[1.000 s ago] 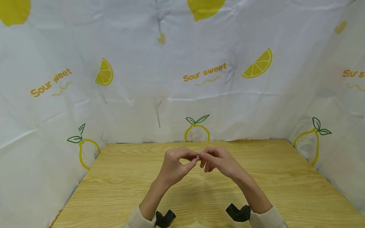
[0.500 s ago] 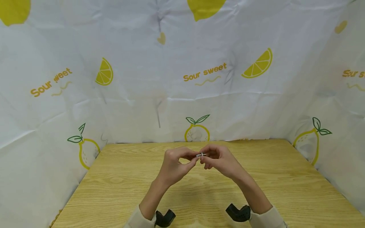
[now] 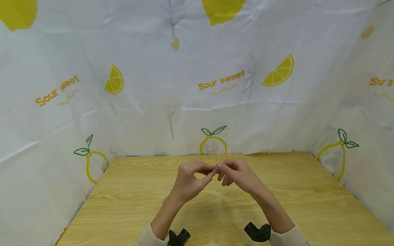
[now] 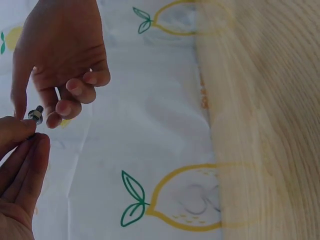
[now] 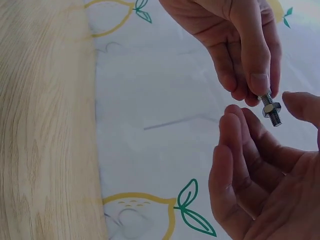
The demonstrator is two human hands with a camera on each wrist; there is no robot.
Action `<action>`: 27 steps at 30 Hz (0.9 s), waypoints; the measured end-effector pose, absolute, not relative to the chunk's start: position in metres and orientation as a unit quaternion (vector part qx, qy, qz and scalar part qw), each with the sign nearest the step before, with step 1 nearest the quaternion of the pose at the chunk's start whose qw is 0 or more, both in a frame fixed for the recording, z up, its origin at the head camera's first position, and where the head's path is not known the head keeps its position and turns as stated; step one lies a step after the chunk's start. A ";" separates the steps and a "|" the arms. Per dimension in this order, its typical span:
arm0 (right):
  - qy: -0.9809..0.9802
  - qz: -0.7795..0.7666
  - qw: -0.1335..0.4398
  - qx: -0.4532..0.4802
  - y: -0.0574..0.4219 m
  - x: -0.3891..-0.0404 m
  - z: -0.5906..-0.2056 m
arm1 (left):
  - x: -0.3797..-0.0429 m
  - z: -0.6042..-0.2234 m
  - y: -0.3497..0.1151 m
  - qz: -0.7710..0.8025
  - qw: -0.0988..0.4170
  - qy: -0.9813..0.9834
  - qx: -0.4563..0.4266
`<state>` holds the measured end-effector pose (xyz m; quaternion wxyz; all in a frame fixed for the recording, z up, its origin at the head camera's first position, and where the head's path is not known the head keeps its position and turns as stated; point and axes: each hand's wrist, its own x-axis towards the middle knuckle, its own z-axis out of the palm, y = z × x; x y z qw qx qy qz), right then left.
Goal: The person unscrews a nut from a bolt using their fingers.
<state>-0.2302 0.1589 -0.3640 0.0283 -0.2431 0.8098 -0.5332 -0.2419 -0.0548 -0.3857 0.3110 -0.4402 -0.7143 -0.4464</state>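
Over the table, my left hand (image 3: 191, 178) pinches one end of a small metal bolt (image 5: 276, 121) between thumb and fingers. A hex nut (image 5: 270, 107) sits partway along the thread, with the threaded tip sticking out past it. The end between my left fingertips is hidden. My right hand (image 3: 239, 175) is held around the nut from the right. In the right wrist view its thumb (image 5: 302, 106) stands a little apart from the nut, and its bent fingers lie on the other side. The left wrist view shows the nut (image 4: 35, 115) in the gap between right thumb and forefinger.
A light wood-grain table (image 3: 138, 201) extends below both hands. White cloth (image 3: 147, 126) printed with lemons hangs at the back and along both sides. Black wrist-worn devices (image 3: 258, 231) are at the cuffs.
Half a second ago my right fingers were spread further back, showing more of the bolt; now they have come forward over the nut. My left hand keeps its pinch, nearly still.
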 end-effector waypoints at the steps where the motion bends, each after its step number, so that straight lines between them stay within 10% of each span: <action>1: 0.812 -0.530 0.035 -0.243 0.159 -0.231 -0.364 | -0.241 -0.386 -0.055 -0.447 0.308 -0.717 -0.437; 27: 0.786 -0.555 0.032 -0.271 0.162 -0.228 -0.364 | -0.239 -0.386 -0.054 -0.446 0.293 -0.725 -0.435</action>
